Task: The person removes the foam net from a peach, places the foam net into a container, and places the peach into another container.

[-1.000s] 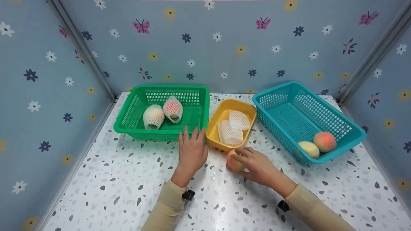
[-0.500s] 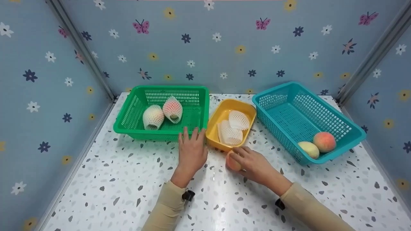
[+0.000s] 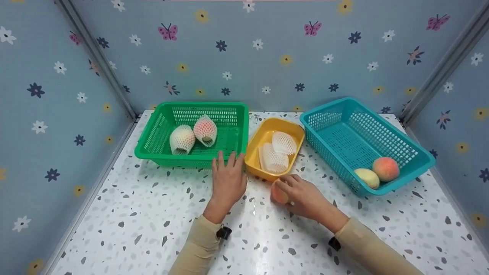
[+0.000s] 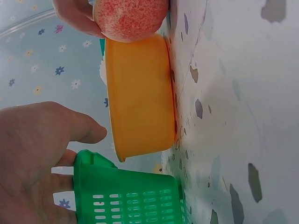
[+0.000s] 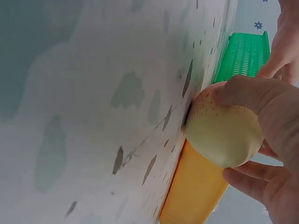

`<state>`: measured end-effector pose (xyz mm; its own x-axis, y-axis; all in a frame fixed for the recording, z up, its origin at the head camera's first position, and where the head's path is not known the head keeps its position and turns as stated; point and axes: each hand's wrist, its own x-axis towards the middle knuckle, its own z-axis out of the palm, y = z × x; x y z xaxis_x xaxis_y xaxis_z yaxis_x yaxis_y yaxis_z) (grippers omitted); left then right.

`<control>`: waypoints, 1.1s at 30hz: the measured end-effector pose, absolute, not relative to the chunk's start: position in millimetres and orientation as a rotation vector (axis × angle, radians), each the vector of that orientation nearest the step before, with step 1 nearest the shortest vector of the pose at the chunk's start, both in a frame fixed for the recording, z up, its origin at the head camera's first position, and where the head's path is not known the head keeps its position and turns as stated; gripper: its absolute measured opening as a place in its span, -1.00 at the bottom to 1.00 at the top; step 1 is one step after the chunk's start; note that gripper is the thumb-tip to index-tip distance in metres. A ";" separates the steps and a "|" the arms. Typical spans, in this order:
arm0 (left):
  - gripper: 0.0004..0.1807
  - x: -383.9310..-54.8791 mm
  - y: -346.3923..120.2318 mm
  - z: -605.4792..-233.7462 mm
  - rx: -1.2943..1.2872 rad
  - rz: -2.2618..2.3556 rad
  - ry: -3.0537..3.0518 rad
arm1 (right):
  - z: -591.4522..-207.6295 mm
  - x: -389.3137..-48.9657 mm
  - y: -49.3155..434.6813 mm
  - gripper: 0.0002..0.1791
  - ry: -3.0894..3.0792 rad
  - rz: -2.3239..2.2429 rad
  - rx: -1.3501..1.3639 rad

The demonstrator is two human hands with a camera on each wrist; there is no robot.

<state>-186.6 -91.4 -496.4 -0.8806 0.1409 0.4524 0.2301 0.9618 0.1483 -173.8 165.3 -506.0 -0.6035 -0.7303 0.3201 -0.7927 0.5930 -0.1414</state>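
Observation:
My right hand (image 3: 307,199) grips a red-and-yellow peach (image 3: 279,193) low over the table, just in front of the yellow container. In the right wrist view the thumb lies across the upper part of the peach (image 5: 222,130), with fingers curled below its pale side. My left hand (image 3: 228,181) rests with extended fingers on the front rim of the green basket (image 3: 179,157). Its thumb stands apart from the others in the left wrist view. Inside the green basket lie two fruits in white foam nets, one pale (image 3: 182,139) and one redder (image 3: 205,130).
Between the baskets stands the yellow container (image 3: 255,151), holding white foam nets (image 3: 276,159). To the right, a teal basket (image 3: 338,139) contains a red peach (image 3: 386,169) and a pale yellow one (image 3: 368,178). Patterned panels enclose the speckled table (image 3: 153,229) behind and on both sides.
The right hand's fingers have drawn in around the peach, which has shifted slightly and shows more red to the head camera. The left hand has stayed in place.

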 end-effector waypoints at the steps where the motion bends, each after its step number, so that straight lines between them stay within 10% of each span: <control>1: -0.37 -186.6 -91.1 -496.5 -0.265 -0.273 -2.660 | -505.6 -172.8 166.9 -0.12 -2.595 0.411 1.254; 33: -0.38 -188.0 -91.1 -500.1 -0.270 -0.301 -2.645 | -429.1 -147.9 263.8 -0.20 -2.586 0.525 0.715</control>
